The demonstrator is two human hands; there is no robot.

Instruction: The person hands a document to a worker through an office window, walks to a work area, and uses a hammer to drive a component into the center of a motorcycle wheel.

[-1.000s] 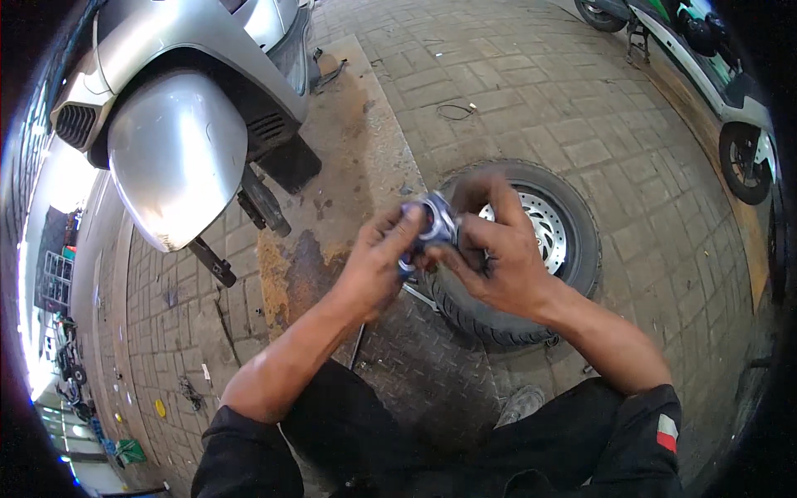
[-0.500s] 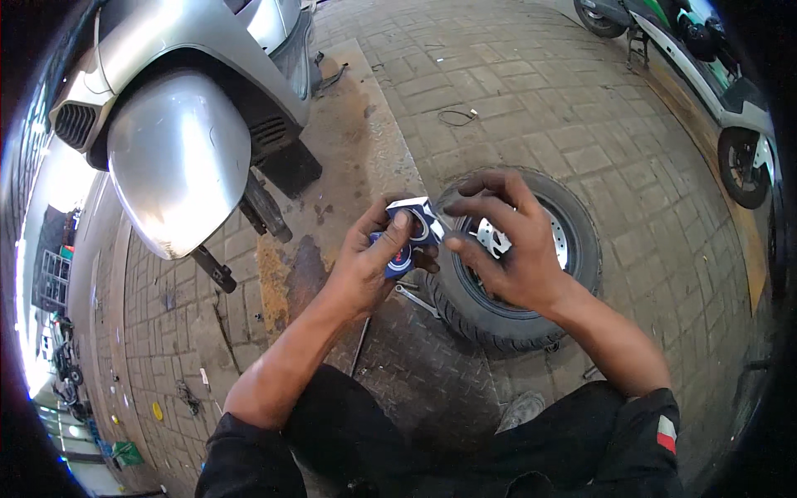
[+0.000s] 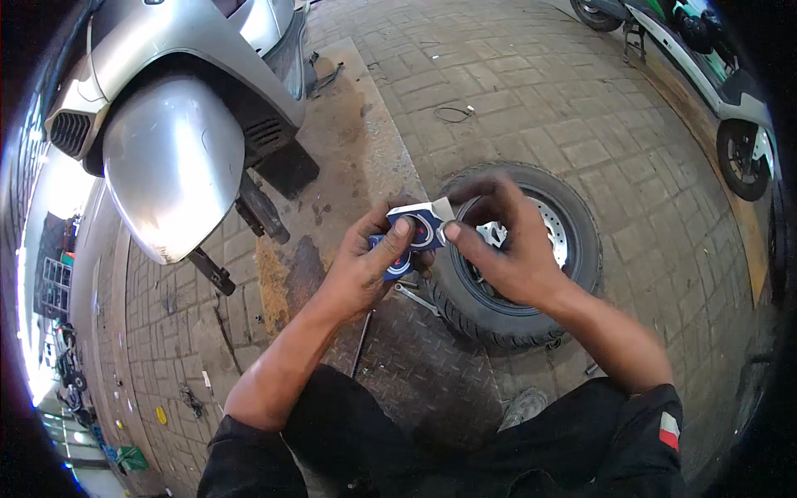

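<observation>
My left hand (image 3: 372, 253) is closed round two small square blue-and-white boxes, the upper box (image 3: 422, 236) overlapping the lower box (image 3: 391, 268). A pale flap stands out at the right end of the upper one. My right hand (image 3: 498, 249) has its thumb against that end, its fingers curled at the flap. Below them a detached wheel (image 3: 538, 319) with a silver brake disc lies flat. A spanner (image 3: 418, 299) lies beside its tyre, and a long rod (image 3: 362, 340) lies farther left on the dark metal plate (image 3: 423, 357).
A silver scooter (image 3: 166, 158) with no front wheel fitted stands close on the left, by a rust-stained board (image 3: 336, 133). Another scooter (image 3: 735, 108) stands at the upper right beside a plank (image 3: 681, 100). A loose cable (image 3: 452, 114) lies on the paving.
The boxes came into a flatter, clearer view. My right hand's thumb has moved onto the upper box, and that box's end flap now stands out more.
</observation>
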